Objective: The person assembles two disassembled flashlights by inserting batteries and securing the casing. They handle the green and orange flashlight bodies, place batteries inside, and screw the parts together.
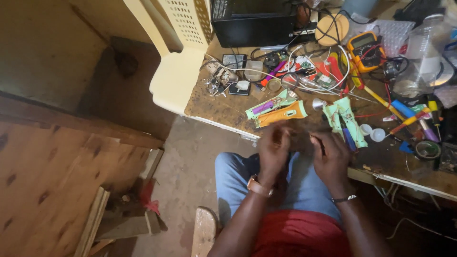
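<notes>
Thin dark tool pinched at desk edge

Thin dark tool [322, 145], rod-shaped, sits in the right hand [331, 159], fingers closed narrow around it, over the lap just short of the desk [223, 107] edge. Left hand [274, 145] is curled tight beside it, fingertips pinched; what it holds is too small to tell. Both hands nearly touch. Open floor lies to the left. Beyond, on the scuffed wooden desk: an orange plastic casing [281, 115] beside a green opened casing [272, 103], another green casing [346, 121], then tangled wires and a yellow multimeter [365, 50].
</notes>
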